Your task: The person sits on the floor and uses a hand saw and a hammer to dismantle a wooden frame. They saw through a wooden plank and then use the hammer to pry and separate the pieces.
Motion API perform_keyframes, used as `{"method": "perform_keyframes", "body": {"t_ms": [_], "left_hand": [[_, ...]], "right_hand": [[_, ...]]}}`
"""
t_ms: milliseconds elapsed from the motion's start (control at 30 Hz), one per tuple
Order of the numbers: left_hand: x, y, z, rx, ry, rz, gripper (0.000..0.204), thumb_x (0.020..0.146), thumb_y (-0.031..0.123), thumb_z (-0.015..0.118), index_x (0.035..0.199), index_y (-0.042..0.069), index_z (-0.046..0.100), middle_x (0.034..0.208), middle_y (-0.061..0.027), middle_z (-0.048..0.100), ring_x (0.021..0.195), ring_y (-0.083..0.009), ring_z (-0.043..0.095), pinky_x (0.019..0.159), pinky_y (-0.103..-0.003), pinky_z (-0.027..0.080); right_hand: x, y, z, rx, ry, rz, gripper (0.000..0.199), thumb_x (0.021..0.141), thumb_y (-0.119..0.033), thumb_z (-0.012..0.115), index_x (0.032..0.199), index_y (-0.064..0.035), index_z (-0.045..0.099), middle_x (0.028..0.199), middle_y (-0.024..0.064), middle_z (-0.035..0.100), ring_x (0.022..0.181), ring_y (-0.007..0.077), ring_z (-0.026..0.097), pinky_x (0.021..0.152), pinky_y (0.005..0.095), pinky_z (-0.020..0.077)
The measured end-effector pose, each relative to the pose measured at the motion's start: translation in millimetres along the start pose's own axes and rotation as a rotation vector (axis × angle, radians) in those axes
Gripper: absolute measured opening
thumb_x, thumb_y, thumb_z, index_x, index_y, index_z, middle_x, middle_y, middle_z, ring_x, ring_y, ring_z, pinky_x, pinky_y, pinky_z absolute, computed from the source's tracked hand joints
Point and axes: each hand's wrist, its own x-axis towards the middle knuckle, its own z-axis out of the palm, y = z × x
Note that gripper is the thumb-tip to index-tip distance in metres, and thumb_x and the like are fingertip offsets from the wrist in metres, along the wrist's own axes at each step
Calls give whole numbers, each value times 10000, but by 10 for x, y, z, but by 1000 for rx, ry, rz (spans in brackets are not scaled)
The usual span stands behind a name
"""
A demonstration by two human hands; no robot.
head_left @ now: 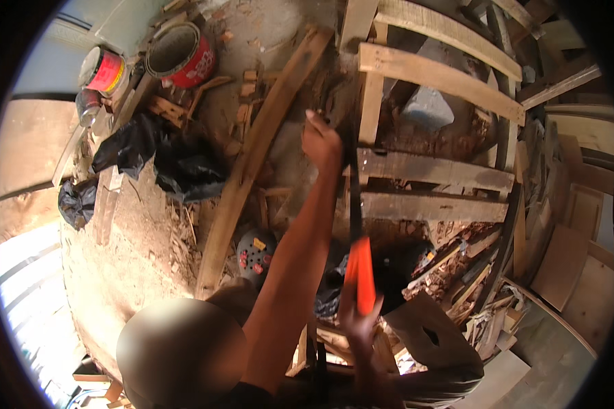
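Observation:
My right hand (361,318) is closed on the orange handle of a handsaw (361,273), low in the middle. Its long dark blade (355,211) runs away from me, beside the wooden frame. Farther out, my left hand (323,142) is stretched forward with its fingers curled, left of the blade's far part. Whatever those fingers hold is too dark to make out. To the right of the blade lies a pallet-like frame of wooden slats (443,76), its far slats pale and its near slats darker.
A long wooden beam (262,136) slants across the floor on my left. Beyond it are black plastic bags (187,167), a red bucket (182,58) and a smaller red can (104,71). A grey clog (256,255) is beside my left forearm. Wood scraps (457,273) litter the right side.

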Motion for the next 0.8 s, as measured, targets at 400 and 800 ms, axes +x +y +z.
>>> {"method": "perform_keyframes", "body": {"t_ms": [400,800], "left_hand": [[18,132,-47,-24,-17,23,593,1071,381,277,860,-37,639,785,-253,642,783,-488,590,734,-577,418],[45,-414,-446,118,-258,229,519,1060,344,327,899,-46,631,914,-277,616,846,-476,581,752,-538,446]], "right_hand": [[-292,434,72,126,145,156,194,874,-195,668,890,-2,666,583,6,573,498,166,560,479,337,446],[935,158,339,251,160,-102,200,899,-5,618,718,15,537,595,-48,465,607,22,415,496,243,342]]}}
